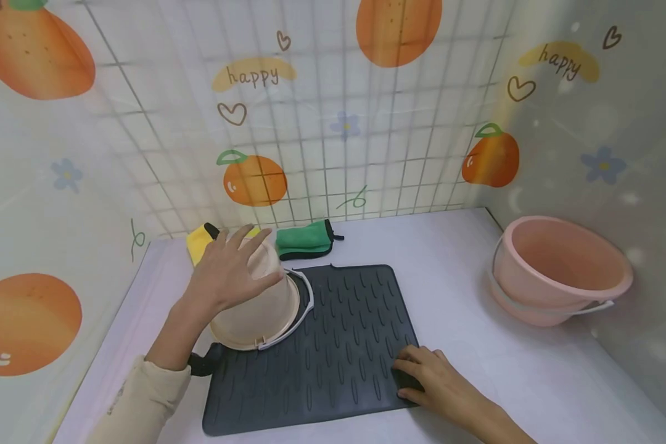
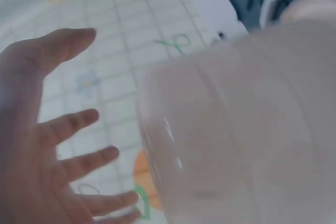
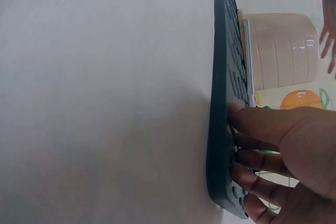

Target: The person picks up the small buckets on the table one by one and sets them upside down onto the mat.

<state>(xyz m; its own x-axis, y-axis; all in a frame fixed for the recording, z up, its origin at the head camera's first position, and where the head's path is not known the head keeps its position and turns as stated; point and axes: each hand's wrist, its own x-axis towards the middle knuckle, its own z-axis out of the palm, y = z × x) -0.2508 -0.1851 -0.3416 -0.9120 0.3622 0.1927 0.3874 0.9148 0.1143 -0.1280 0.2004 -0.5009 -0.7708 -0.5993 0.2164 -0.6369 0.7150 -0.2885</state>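
Note:
A pale beige bucket (image 1: 255,317) stands upside down on the left part of a dark ribbed mat (image 1: 341,336), its white handle (image 1: 309,295) lying round the rim. My left hand (image 1: 227,268) hovers by the bucket's base with fingers and thumb spread. The left wrist view shows a gap between the hand (image 2: 58,171) and the bucket's wall (image 2: 236,124). At the mat's near right corner, my right hand (image 1: 441,382) rests its bent fingertips on the top. From the right wrist, thumb and fingers (image 3: 257,158) touch the mat just inside its raised edge (image 3: 216,145).
Behind the mat lie a green cloth (image 1: 304,240) with black trim and a yellow cloth (image 1: 198,242), partly behind my left hand. A pink bucket (image 1: 533,296) with a white handle sits at the right. Patterned sheets (image 1: 322,142) enclose the white table (image 1: 449,271).

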